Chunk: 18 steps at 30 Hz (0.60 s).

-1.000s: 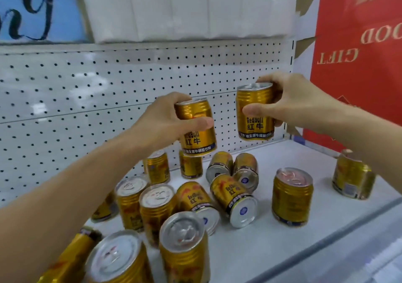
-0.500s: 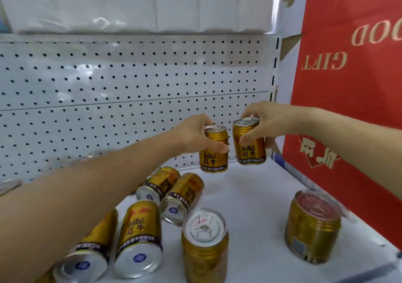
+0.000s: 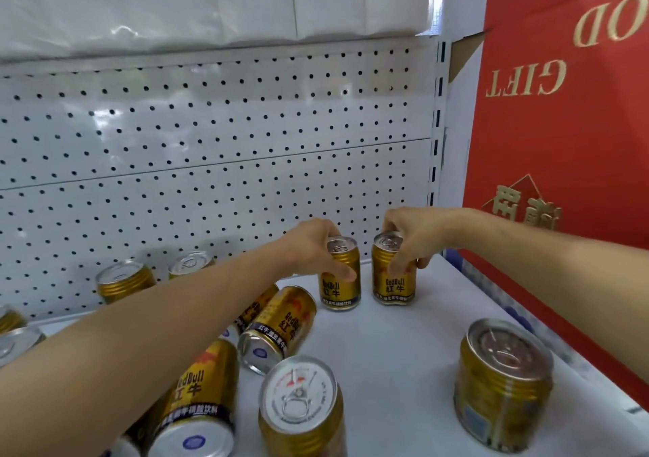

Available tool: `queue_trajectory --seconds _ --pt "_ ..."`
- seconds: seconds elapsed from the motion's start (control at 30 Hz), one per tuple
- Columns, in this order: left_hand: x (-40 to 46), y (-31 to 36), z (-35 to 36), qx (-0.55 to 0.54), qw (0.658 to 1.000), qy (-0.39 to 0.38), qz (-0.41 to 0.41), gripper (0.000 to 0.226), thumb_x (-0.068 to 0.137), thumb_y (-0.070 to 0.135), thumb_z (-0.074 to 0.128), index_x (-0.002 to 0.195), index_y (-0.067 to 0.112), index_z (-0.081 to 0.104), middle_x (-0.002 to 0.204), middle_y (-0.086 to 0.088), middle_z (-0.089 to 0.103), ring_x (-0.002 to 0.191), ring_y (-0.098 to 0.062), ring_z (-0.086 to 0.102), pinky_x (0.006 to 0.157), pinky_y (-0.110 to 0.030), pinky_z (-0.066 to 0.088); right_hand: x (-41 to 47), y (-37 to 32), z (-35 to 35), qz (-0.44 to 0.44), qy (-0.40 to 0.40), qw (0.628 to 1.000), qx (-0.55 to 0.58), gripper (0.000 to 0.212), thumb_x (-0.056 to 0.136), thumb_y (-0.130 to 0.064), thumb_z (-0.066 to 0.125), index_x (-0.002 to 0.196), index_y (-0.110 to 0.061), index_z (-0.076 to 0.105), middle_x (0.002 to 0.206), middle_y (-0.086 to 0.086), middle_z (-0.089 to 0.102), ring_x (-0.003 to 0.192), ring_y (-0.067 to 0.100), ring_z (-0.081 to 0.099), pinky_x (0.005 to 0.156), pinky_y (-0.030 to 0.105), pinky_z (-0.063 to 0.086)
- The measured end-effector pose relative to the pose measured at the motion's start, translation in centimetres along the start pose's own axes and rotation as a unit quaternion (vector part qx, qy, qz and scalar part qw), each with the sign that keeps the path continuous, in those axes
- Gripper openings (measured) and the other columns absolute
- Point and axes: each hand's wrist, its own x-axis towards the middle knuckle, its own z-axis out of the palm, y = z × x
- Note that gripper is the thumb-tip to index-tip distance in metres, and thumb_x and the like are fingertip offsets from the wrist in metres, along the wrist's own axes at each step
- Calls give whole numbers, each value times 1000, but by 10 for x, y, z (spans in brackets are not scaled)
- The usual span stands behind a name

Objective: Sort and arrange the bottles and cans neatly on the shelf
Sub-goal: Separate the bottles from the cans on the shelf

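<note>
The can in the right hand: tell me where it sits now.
In the head view, the can in the right hand stands upright at the shelf's back right corner, beside the left hand's can and near the red gift box.

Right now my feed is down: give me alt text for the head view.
Each hand grips an upright gold can side by side at the back right of the white shelf: left hand on the left can, right hand on the right can. Nearer, several cans lie tipped, others stand.
</note>
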Motion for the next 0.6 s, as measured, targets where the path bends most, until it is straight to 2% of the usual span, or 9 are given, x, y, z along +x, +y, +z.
queue_trajectory --seconds 0.23,0.3,0.37,0.47,0.53,0.6 --pt "-7 -1 2 9 1000 1 10 70 63 38 89 121 22 52 114 1 61 101 -17 59 89 -39 53 5 0 8 8 12 1000 11 63 75 -20 81 125 -18 43 110 2 55 87 17 63 68 26 59" --pt "-13 -2 -4 14 1000 -15 24 78 68 37 86 133 22 47 126 -1 58 110 -19 57 96 -38 49 3 0 9 11 21 999 -27 69 74 -25 82 130 -21 42 122 3 55 97 19 61 75 29 58" --pt "-25 -6 -18 5 999 -22 32 81 76 37 81 144 23 38 135 -2 54 118 -19 53 98 -32 43 -1 -1 5 6 44 996 -82 79 74 -32 82 138 -23 38 137 2 50 113 20 54 90 34 51" --pt "-51 -21 -51 -4 999 19 28 74 83 42 73 145 25 37 136 1 52 120 -16 51 98 -30 42 -16 -13 -7 -46 143 982 -117 78 77 -40 78 142 -26 37 142 -2 46 122 18 47 101 37 44" --pt "-68 -39 -67 -12 999 32 4 69 83 47 71 142 27 42 130 4 54 116 -14 52 97 -30 43 -29 -32 -15 -98 229 959 -138 70 79 -45 74 138 -29 41 137 -3 50 119 15 48 99 41 45" --pt "-81 -58 -72 0 1000 18 -24 68 82 52 69 140 26 44 128 5 54 114 -14 54 97 -32 44 -40 -57 -13 -160 264 938 -159 63 81 -45 71 136 -35 42 132 -8 52 117 11 48 96 40 46"
